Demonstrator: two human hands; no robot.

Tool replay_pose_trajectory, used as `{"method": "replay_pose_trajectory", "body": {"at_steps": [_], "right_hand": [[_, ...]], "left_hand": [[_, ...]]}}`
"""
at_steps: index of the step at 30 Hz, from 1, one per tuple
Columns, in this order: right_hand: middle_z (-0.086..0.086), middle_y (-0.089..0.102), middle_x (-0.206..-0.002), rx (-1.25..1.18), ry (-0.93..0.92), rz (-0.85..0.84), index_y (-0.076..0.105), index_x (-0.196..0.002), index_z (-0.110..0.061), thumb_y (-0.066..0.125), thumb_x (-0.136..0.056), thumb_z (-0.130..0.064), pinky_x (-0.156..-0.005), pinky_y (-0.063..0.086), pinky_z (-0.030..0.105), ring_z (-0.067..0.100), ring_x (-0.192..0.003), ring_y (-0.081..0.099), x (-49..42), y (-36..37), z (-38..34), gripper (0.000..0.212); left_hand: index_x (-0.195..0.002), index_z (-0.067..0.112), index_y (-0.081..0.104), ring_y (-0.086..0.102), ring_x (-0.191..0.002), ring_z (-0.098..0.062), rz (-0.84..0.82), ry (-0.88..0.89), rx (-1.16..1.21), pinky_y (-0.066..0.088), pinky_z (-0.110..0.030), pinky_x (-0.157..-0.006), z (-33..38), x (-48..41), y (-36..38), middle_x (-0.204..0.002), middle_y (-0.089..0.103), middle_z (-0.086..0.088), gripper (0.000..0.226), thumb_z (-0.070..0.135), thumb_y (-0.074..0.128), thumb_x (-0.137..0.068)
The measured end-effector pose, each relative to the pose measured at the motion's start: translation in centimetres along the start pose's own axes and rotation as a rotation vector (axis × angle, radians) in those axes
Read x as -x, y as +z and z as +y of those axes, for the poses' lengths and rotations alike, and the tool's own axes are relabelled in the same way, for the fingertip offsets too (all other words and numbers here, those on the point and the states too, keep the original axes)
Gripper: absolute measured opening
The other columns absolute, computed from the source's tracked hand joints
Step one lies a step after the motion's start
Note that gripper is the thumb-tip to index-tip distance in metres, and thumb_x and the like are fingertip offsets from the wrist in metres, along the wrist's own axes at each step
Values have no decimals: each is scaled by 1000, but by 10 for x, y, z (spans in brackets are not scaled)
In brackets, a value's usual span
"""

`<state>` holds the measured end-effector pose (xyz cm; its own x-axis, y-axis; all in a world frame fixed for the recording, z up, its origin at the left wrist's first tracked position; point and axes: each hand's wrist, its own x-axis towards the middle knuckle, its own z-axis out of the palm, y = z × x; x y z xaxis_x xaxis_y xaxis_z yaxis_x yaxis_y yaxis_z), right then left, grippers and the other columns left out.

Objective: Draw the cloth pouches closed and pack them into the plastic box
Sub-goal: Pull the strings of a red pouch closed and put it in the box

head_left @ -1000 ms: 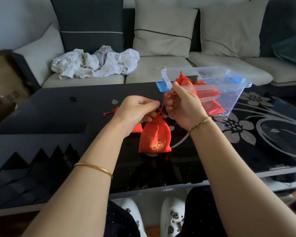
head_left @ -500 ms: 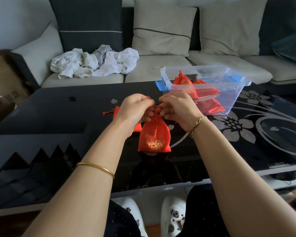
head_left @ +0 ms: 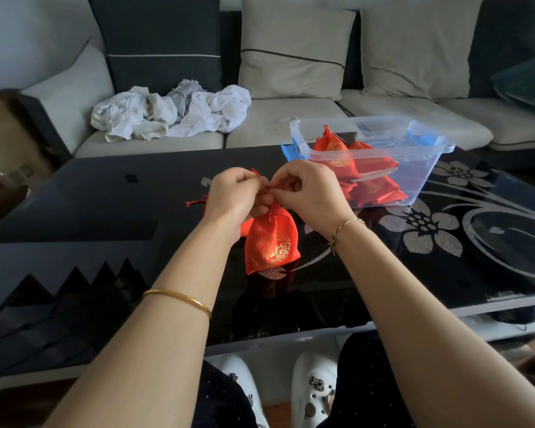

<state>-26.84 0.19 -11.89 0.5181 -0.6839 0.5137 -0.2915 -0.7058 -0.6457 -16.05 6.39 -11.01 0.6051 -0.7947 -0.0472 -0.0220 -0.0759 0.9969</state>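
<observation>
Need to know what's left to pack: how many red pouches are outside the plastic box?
2. One pouch stands on the table, its neck pinched by the left hand and right hand. The second pouch lies behind the left hand, mostly hidden. Others may be hidden.

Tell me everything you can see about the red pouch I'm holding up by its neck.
The red pouch looks like shiny, satin-like cloth with a gold printed emblem on its front. Its neck is gathered tight and the body below is plump. It hangs roughly upright, its bottom edge at or just above the black glass table; whether it touches is unclear. The left hand and right hand both pinch it at the neck and red drawstring.
</observation>
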Motion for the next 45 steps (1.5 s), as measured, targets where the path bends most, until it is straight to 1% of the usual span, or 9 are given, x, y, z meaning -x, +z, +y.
{"method": "replay_pose_trajectory", "body": {"at_steps": [4, 8, 12, 16, 19, 24, 33, 37, 45], "right_hand": [[2, 66, -87, 145, -73, -31, 71, -92, -10, 64, -79, -10, -72, 46, 23, 13, -80, 57, 0, 1, -3, 14], [2, 65, -81, 148, -51, -54, 71, -87, -6, 62, -80, -10, -70, 45, 26, 12, -75, 55, -1, 3, -2, 12], [-5, 62, -74, -71, 207, -35, 72, -82, -5, 63, -82, -10, -63, 47, 20, 6, -67, 56, -4, 3, 4, 9], [-1, 45, -53, -506, 543, -31, 63, -67, -6, 63, -82, -7, -39, 27, 19, 8, -41, 36, -4, 1, 10, 16], [-1, 34, -49, -737, 692, -63, 51, -58, -9, 61, -83, -5, -43, 18, 22, 10, -43, 25, -4, -1, 13, 27], [-1, 35, -50, -874, 778, -116, 50, -58, -11, 58, -86, -5, -46, 19, 20, 6, -41, 27, -4, -6, 11, 29], [2, 36, -55, -862, 737, -185, 52, -63, -9, 55, -88, -6, -47, 22, 20, 8, -45, 28, -3, -8, 13, 26], [3, 39, -58, -804, 663, -213, 58, -70, -7, 57, -88, -5, -50, 25, 21, 8, -49, 31, -1, -10, 14, 19], [3, 53, -69, -386, 550, -62, 65, -74, -14, 62, -87, -10, -54, 38, 22, 13, -59, 43, -2, -17, 33, 14]], "left_hand": [[-75, 6, 60, 55, -42, -9, 29, -29, 36, 45, -20, -42, 1, 0, -2, -55, 59, -7, 15, 1, 54, -89], [-78, 5, 61, 61, -48, -11, 85, 45, -28, 50, -21, -49, 2, -3, -4, -63, 63, -9, 14, 0, 52, -88], [-100, 7, 57, 65, -62, 0, 179, 188, -161, 51, -17, -55, 3, -3, -6, -89, 64, -4, 15, 6, 55, -86], [-81, 18, 59, 58, -72, -4, 152, 402, -321, 50, -25, -75, 5, 4, -8, -84, 58, 3, 17, 2, 56, -76], [-74, 23, 66, 51, -91, -7, 72, 500, -514, 41, -15, -80, 2, 9, -3, -98, 50, 3, 20, 4, 61, -74], [-81, 26, 71, 49, -105, -20, 60, 568, -636, 41, -26, -90, -5, 4, 3, -101, 43, 3, 12, 15, 70, -77], [-86, 20, 72, 49, -103, -20, 64, 600, -687, 39, -23, -86, -10, -3, 4, -99, 41, 4, 9, 17, 73, -78], [-80, 17, 69, 51, -88, -12, 31, 600, -686, 38, -20, -78, -10, -4, 3, -94, 47, 3, 2, 16, 70, -81], [-83, 12, 53, 49, -72, -11, 23, 522, -746, 36, -18, -58, -8, -6, -4, -81, 51, 4, 12, 8, 47, -93]]}}
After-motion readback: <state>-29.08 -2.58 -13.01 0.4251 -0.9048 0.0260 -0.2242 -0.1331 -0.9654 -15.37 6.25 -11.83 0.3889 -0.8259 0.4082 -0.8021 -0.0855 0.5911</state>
